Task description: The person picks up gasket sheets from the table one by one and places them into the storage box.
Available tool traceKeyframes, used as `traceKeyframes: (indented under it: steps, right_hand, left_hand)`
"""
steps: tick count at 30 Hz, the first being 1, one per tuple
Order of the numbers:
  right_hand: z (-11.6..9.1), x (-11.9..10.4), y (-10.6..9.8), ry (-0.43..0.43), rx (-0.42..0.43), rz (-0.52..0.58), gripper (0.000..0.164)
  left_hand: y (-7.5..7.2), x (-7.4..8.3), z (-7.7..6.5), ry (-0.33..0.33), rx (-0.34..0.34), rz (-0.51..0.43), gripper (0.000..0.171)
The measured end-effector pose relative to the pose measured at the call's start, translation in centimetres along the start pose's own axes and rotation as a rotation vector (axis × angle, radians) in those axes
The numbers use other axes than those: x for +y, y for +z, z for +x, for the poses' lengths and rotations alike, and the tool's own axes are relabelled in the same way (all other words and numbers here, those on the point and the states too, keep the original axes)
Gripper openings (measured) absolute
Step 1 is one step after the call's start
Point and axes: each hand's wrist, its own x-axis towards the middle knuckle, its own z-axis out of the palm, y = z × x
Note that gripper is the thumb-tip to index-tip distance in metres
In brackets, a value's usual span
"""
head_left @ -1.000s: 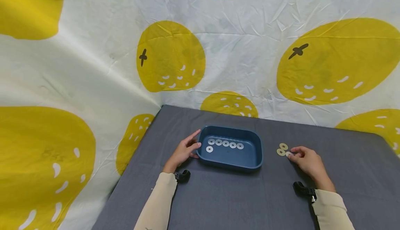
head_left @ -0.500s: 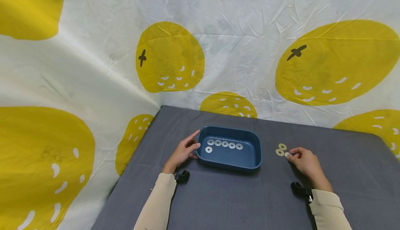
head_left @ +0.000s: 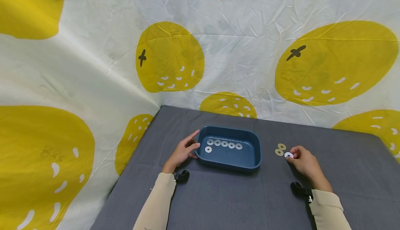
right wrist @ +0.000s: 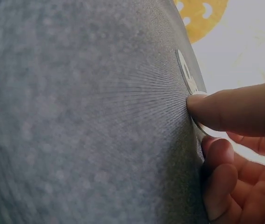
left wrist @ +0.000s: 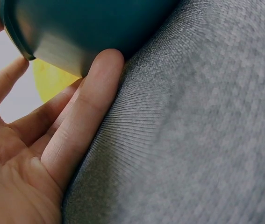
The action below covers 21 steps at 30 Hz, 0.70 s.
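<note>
Flat silver washers lie in the blue tray (head_left: 235, 159): several form a row along its far side, and one washer (head_left: 206, 151) is nearer, at the left end. My left hand (head_left: 180, 155) holds the tray's left end, its thumb at the rim; in the left wrist view, straight fingers (left wrist: 88, 100) touch the outer wall. To the right of the tray, my right hand (head_left: 307, 162) pinches a silver washer (head_left: 291, 154) by its edge between thumb and fingers, low over the cloth. Two brass-coloured washers (head_left: 282, 145) lie flat just left of it.
A dark grey cloth (head_left: 231, 202) covers the table. Behind and to the left hangs a white sheet (head_left: 237, 56) with yellow fruit prints, meeting the table's back edge. Black camera straps (head_left: 301, 189) sit on both wrists.
The silver washer at my right fingertips has tilted up, and more of its face shows beside the brass-coloured ones. My left hand and the tray stay put.
</note>
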Motion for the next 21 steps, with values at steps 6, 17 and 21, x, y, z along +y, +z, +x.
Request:
traceKeyframes:
  steps: [6,17,21]
  right_hand:
    - [-0.17,-0.06,0.14,-0.046,0.017,-0.002,0.028]
    - [-0.51,-0.30,-0.40,-0.061,-0.043,0.019,0.031]
    - [-0.67,-0.57,-0.50,-0.055,-0.045,0.050,0.032]
  left_hand:
    - [-0.04,-0.03,0.02,-0.001,0.003,0.000,0.056]
    - [0.03,-0.04,0.06,0.004,-0.002,-0.001,0.057]
    - [0.03,-0.02,0.02,0.008,0.000,0.001,0.057]
